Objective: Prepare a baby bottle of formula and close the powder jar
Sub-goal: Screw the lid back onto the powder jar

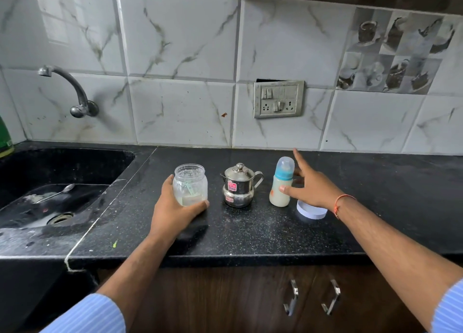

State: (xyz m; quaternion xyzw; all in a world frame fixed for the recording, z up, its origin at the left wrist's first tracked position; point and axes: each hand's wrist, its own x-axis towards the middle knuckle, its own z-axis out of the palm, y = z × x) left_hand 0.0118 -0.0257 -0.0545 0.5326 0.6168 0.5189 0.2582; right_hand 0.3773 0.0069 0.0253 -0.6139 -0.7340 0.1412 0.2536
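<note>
While left grip clasps upright jar, right grip splayed beside upright bottle, teat up.

Black counter carries jar, steel pot, bottle, lid.

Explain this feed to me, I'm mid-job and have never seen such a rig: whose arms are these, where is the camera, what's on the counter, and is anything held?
There is no machine here: a person works bare-handed, and the single camera sits on their head, looking forward and down. On the black counter stand a clear powder jar with no lid on, a steel pot and a capped baby bottle holding milky liquid. The left hand grips the jar. The right hand is spread open beside the bottle, thumb touching it. A white lid lies under that wrist. The sink is to the left.
</note>
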